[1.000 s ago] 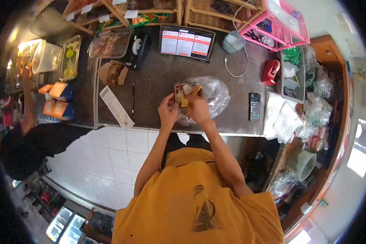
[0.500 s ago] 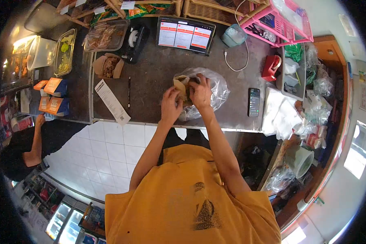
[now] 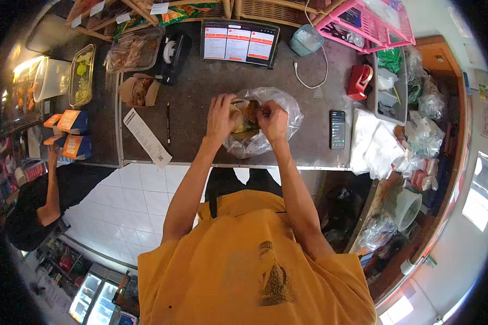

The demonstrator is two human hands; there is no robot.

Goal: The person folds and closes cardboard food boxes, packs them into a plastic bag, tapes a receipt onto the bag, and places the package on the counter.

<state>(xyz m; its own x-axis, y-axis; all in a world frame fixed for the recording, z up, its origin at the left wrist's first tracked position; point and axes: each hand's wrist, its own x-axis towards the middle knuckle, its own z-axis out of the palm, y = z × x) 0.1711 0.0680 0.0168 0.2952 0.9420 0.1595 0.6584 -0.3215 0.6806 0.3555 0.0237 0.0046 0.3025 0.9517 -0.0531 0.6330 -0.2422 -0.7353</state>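
Note:
A clear plastic bag (image 3: 290, 109) lies spread on the dark counter in front of me. Inside it, an opened brown paper wrapper (image 3: 238, 128) shows browned pieces of food (image 3: 250, 111). My left hand (image 3: 221, 120) is closed around the wrapper's left edge, its fingers curled over the far side. From the right, my right hand (image 3: 274, 122) pinches at a dark brown piece of food, fingertips close together. The hand partly covers what it grips.
A phone (image 3: 337, 130) lies to the right beside a stack of white plastic bags (image 3: 371, 142). Left are a long receipt (image 3: 146, 137), a pen (image 3: 168, 123) and an open food box (image 3: 140, 91). A tablet (image 3: 239, 43) stands behind. Another person's arm (image 3: 51, 187) reaches toward orange-blue boxes (image 3: 73, 121).
My left hand has moved left and farther over the wrapper, which is opened wider and shows more food. My right hand has turned fingertips-down into it. The other person's hand has risen toward the boxes.

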